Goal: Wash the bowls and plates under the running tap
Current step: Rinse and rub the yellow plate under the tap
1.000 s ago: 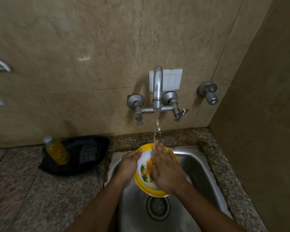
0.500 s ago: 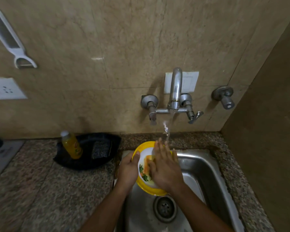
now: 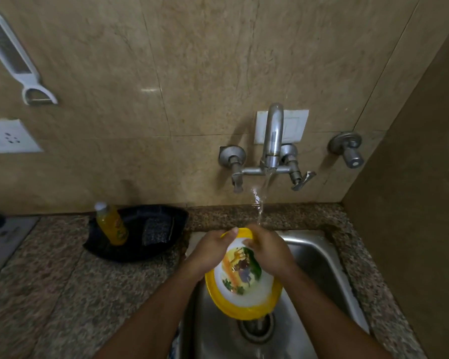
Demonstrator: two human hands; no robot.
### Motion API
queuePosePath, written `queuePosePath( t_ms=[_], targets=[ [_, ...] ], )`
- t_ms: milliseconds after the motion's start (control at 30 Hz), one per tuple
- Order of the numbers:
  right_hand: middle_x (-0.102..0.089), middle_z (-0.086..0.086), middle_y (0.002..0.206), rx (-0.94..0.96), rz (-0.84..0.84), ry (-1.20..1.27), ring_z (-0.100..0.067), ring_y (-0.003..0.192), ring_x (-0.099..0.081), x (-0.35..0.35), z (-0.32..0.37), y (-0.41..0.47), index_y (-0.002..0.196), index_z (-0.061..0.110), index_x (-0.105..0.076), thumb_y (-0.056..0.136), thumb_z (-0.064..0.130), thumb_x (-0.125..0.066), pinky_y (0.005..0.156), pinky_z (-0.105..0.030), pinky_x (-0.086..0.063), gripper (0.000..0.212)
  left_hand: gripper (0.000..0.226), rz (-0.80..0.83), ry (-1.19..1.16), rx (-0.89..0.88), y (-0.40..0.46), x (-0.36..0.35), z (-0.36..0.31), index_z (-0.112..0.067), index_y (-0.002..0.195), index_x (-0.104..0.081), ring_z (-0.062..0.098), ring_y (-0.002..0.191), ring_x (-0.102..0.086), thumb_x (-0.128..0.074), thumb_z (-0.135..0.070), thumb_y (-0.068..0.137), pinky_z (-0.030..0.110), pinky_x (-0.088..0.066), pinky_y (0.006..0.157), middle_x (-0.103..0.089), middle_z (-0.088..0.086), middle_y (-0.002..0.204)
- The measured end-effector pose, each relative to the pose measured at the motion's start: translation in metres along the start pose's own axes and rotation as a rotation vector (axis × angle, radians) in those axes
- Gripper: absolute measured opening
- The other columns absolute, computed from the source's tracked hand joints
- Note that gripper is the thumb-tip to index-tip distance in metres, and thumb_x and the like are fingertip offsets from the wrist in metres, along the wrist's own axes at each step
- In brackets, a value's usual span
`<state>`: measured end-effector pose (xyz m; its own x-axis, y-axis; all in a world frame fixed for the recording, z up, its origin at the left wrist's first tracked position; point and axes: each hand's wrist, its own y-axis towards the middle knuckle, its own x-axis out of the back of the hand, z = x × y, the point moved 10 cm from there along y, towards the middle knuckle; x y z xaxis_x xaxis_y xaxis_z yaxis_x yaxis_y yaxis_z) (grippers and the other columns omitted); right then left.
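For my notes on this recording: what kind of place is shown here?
Probably a home kitchen: a steel sink set in a granite counter, a wall tap running, and a dish soap bottle.

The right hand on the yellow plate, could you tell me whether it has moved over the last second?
Yes. The right hand has slid from the middle of the plate toward its far rim, nearer the tap.
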<state>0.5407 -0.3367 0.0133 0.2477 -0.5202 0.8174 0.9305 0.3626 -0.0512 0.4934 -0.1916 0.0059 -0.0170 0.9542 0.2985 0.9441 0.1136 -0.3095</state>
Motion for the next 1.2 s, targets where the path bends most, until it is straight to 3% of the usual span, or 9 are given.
queuePosePath(
  t_ms=[67, 167, 233, 300, 433, 600, 733, 967, 1200],
  targets=[
    [-0.059, -0.006, 0.130, 0.109, -0.162, -0.230, -0.027, 0.121, -0.054, 0.006, 0.024, -0.006, 0.136, 0.023, -0.049, 0.092, 0.026, -0.055, 0.095, -0.038, -0.043, 0.045, 0.051, -0.110, 0.035, -0.077, 0.005, 0.005, -0.008, -0.014, 0.064, -0.050, 0.014, 0.059, -0.048, -0.052, -0.056, 0.092, 0.033, -0.038, 0.063, -0.047, 0.005, 0.063],
    [-0.017, -0.010, 0.162, 0.316, -0.220, -0.354, -0.026, 0.149, -0.016, -0.012, 0.051, -0.022, 0.154, 0.010, -0.022, 0.096, 0.038, -0.039, 0.117, -0.041, -0.018, 0.067, 0.049, -0.196, -0.036, -0.086, 0.008, 0.010, -0.001, -0.009, 0.081, -0.070, 0.018, 0.076, -0.068, -0.050, -0.051, 0.096, 0.037, -0.051, 0.075, -0.071, 0.003, 0.076],
    [0.002, -0.006, 0.164, 0.231, -0.204, -0.308, -0.019, 0.151, 0.001, -0.013, 0.029, -0.018, 0.156, 0.011, -0.008, 0.097, 0.045, -0.028, 0.120, -0.040, -0.007, 0.071, 0.042, -0.248, -0.042, -0.068, 0.006, 0.013, 0.004, -0.012, 0.090, -0.073, 0.021, 0.083, -0.069, -0.049, -0.045, 0.099, 0.037, -0.052, 0.077, -0.073, 0.006, 0.081],
    [0.009, -0.005, 0.163, 0.129, -0.188, -0.250, -0.019, 0.150, 0.008, -0.012, 0.015, -0.016, 0.156, 0.011, -0.001, 0.097, 0.049, -0.024, 0.121, -0.041, -0.005, 0.074, 0.040, -0.300, -0.014, -0.058, 0.000, 0.014, 0.003, -0.015, 0.092, -0.073, 0.017, 0.081, -0.067, -0.047, -0.045, 0.099, 0.032, -0.048, 0.070, -0.072, 0.002, 0.080],
    [0.010, -0.006, 0.163, 0.320, -0.130, -0.268, -0.017, 0.151, 0.007, -0.029, 0.044, -0.025, 0.156, 0.009, -0.007, 0.098, 0.051, -0.023, 0.121, -0.038, -0.006, 0.073, 0.028, -0.404, -0.073, -0.041, -0.006, 0.018, -0.005, -0.020, 0.091, -0.070, 0.004, 0.079, -0.061, -0.049, -0.035, 0.100, 0.022, -0.043, 0.071, -0.067, -0.013, 0.081],
    [0.009, -0.004, 0.164, 0.175, -0.230, -0.243, -0.014, 0.150, 0.010, -0.015, 0.031, -0.020, 0.156, 0.012, -0.005, 0.096, 0.053, -0.026, 0.121, -0.035, 0.000, 0.076, 0.037, -0.476, 0.012, -0.097, -0.003, 0.020, -0.016, -0.010, 0.101, -0.073, 0.021, 0.092, -0.066, -0.046, -0.036, 0.101, 0.032, -0.049, 0.080, -0.073, 0.006, 0.096],
    [0.007, -0.005, 0.164, 0.130, -0.216, -0.275, -0.017, 0.151, 0.008, -0.016, 0.012, -0.019, 0.156, 0.013, -0.004, 0.096, 0.052, -0.027, 0.121, -0.039, -0.007, 0.075, 0.040, -0.510, -0.011, -0.112, -0.012, 0.028, -0.010, -0.014, 0.091, -0.072, 0.020, 0.080, -0.067, -0.043, -0.039, 0.101, 0.036, -0.053, 0.072, -0.071, 0.002, 0.081],
    [0.006, -0.006, 0.163, 0.182, -0.201, -0.282, -0.017, 0.151, 0.006, -0.032, 0.010, -0.031, 0.156, 0.009, -0.007, 0.100, 0.053, -0.026, 0.121, -0.034, -0.005, 0.074, 0.041, -0.632, -0.032, -0.090, -0.023, 0.039, -0.007, -0.012, 0.107, -0.071, 0.024, 0.087, -0.066, -0.043, -0.041, 0.101, 0.040, -0.054, 0.079, -0.072, 0.007, 0.092],
    [-0.027, -0.011, 0.158, 0.200, -0.203, -0.307, -0.024, 0.145, -0.029, -0.036, 0.001, -0.057, 0.151, 0.008, -0.033, 0.093, 0.042, -0.037, 0.117, -0.035, -0.013, 0.067, 0.041, -0.638, -0.029, -0.009, -0.031, 0.053, 0.009, -0.013, 0.111, -0.071, 0.022, 0.084, -0.063, -0.045, -0.043, 0.100, 0.041, -0.054, 0.081, -0.071, 0.006, 0.093]
  ],
)
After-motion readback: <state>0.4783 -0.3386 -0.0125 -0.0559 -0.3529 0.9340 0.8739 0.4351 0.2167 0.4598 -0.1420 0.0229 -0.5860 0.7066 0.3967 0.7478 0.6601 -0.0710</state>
